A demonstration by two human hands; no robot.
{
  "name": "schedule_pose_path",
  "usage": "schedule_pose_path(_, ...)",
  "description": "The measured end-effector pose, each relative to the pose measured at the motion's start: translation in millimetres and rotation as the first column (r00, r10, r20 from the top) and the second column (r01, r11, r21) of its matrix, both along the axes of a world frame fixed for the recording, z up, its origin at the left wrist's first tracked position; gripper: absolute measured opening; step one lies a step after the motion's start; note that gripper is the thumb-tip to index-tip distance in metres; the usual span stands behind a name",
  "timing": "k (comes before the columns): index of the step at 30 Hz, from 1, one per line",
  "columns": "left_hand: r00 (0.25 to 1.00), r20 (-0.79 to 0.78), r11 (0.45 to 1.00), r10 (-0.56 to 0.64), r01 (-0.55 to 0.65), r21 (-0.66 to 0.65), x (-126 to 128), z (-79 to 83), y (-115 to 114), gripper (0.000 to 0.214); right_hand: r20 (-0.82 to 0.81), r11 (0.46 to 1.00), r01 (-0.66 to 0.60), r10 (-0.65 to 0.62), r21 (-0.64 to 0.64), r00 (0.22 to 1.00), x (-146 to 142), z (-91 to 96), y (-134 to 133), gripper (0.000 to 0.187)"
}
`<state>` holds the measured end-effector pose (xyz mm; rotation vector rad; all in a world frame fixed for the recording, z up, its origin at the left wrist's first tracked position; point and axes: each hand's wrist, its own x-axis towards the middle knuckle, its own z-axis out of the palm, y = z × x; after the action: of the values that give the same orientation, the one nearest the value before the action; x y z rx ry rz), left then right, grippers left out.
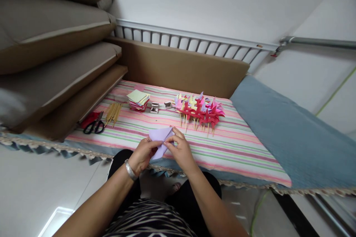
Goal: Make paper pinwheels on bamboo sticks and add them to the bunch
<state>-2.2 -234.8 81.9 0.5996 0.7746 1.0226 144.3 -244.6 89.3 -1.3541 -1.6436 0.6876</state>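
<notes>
Between my hands is a lilac sheet of paper (158, 136), with a part bent in towards its middle. My left hand (144, 152) pinches it from the left side, thumb near the paper's centre. My right hand (179, 148) grips the right side, its thumb and fingertips pressed at the centre and upper edge. Beyond them on the striped cloth lie a pile of finished paper pinwheels (198, 111) on sticks, a stack of coloured paper squares (138, 100), and two small open boxes (154, 108). What the boxes hold is too small to tell.
Black-handled scissors (94, 126) rest at the left beside a bundle of wooden sticks (113, 113) and red paper (89, 120). Large cushions (55, 55) are stacked at the left. A brown padded board (178, 66) stands along the back.
</notes>
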Motion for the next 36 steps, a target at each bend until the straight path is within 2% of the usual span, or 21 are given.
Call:
schedule_pose_path(14,0.998,0.046,0.999,-0.04,0.04,0.019,0,3.2,-1,0.029,0.024,0.999,0.039,-0.039,0.011,0.999,0,3.6,0,0.007)
schedule_pose_path(17,1.0,-0.021,0.999,-0.023,0.023,0.033,1,2.1,0,0.028,0.059,0.998,0.065,-0.065,0.009,0.996,-3,3.3,-1,0.007)
schedule_pose_path(20,0.987,-0.159,0.998,0.038,-0.03,0.052,-1,0.6,2,0.024,0.048,0.997,0.077,-0.078,0.016,0.996,-2,3.1,-2,0.005)
schedule_pose_path(22,0.965,-0.255,0.995,0.065,-0.045,0.085,-3,0.6,4,0.019,-0.002,0.995,0.099,-0.099,0.018,0.995,3,4.4,-1,0.022)
schedule_pose_path(24,0.94,-0.338,0.994,0.041,-0.004,0.109,-5,2.1,6,0.015,-0.051,0.995,0.1,-0.1,0.003,0.994,11,7.9,2,0.046)
schedule_pose_path(27,0.908,-0.415,0.985,-0.055,0.118,0.129,-6,5.7,8,0.012,-0.077,0.996,-0.017,0.01,-0.093,0.997,21,16.2,7,0.064)
schedule_pose_path(31,0.857,-0.493,0.941,-0.149,0.276,0.195,-3,7.2,9,0.007,-0.08,0.94,-0.23,0.217,-0.252,0.973,24,25.2,10,0.063)
schedule_pose_path(36,0.817,-0.541,0.905,-0.2,0.365,0.217,1,5.7,12,0.011,-0.097,0.909,-0.288,0.271,-0.301,0.958,22,21.9,13,0.061)
